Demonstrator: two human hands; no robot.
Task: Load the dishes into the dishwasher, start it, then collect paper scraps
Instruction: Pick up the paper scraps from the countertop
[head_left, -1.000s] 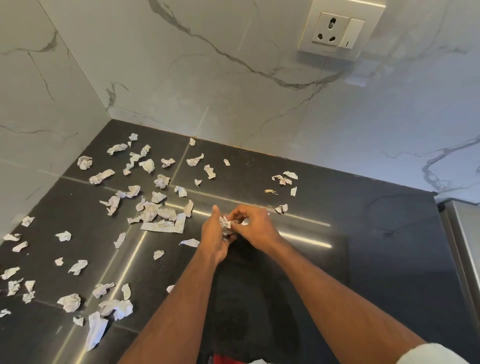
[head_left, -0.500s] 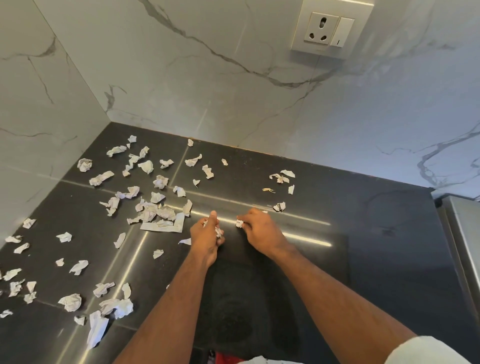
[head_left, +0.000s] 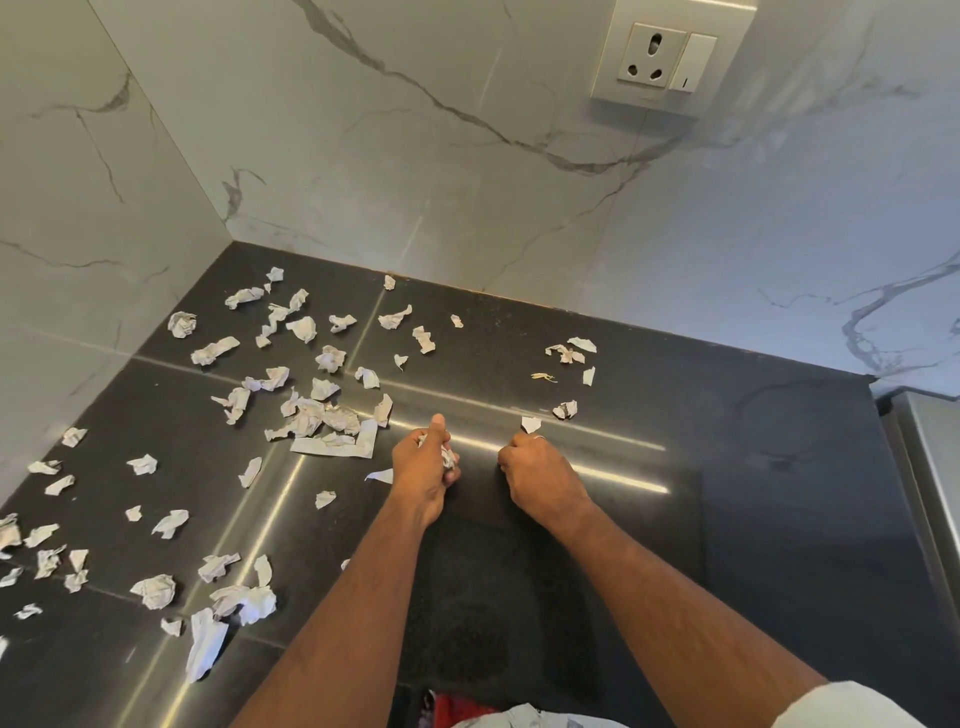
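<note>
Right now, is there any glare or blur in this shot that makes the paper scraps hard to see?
Head view: bright streaks of glare cross the glossy black countertop, one running between the left hand and the right hand; the paper scraps still stand out sharply against the dark surface; scraps at the far left edge look slightly smeared; wide-angle distortion bends the marble wall lines.

Free room and obstacles on the black countertop (head_left: 753, 493)

Open to the right of the right hand (head_left: 540, 475), up to the marble wall (head_left: 467, 156). Crowded at left with paper scraps (head_left: 311, 415); blocked behind and at left by walls meeting in a corner.
</note>
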